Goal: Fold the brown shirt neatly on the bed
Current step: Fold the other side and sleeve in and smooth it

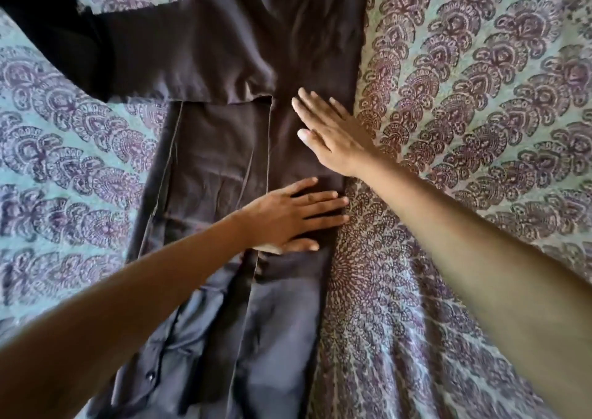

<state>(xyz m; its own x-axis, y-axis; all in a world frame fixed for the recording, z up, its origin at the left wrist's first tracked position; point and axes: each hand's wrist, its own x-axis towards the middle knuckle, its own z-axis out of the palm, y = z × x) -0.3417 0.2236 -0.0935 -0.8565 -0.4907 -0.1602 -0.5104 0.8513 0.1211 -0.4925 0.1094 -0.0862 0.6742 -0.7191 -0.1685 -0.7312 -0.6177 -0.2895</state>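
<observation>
Two bare hands rest flat on the brown shirt (221,143), neither gripping anything. The shirt lies spread lengthwise down the middle of the bed, on a patterned bedspread (480,98) of teal and purple. At far left, one sleeve (64,40) extends outward across the cover. Buttons (150,377) show along the placket at lower left. Left hand (288,215): palm down, fingers spread and released, pressing the shirt near its right folded edge, fingertips reaching the bedspread. Right hand (330,133): open, palm down, fingers extended, lying just above the left hand, over the same right edge.
</observation>
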